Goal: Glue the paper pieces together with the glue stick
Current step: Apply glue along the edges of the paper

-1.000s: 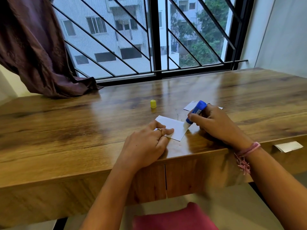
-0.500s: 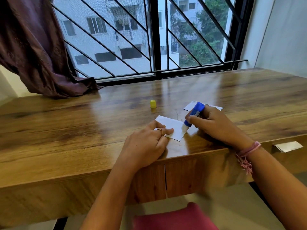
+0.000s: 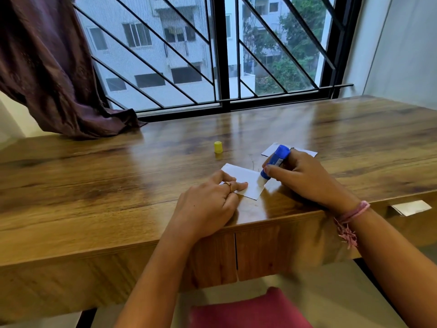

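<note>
A white paper piece is shown lying flat on the wooden tabletop, near its front edge; it is pinned at its near left corner by the fingertips of the left hand, which is laid palm down with fingers loosely curled and nothing gripped; a ring is worn on one finger. The blue glue stick is closed upon by the right hand, tilted with its base away from the person and its white tip set against the right edge of the paper piece; a pink thread band is tied at the right wrist. A second paper piece is partly hidden behind the right hand; the yellow cap is stood upright on the tabletop, apart from both papers; a folded white slip is seen at the tabletop's front edge, far right; a curtain is draped at the window behind.
</note>
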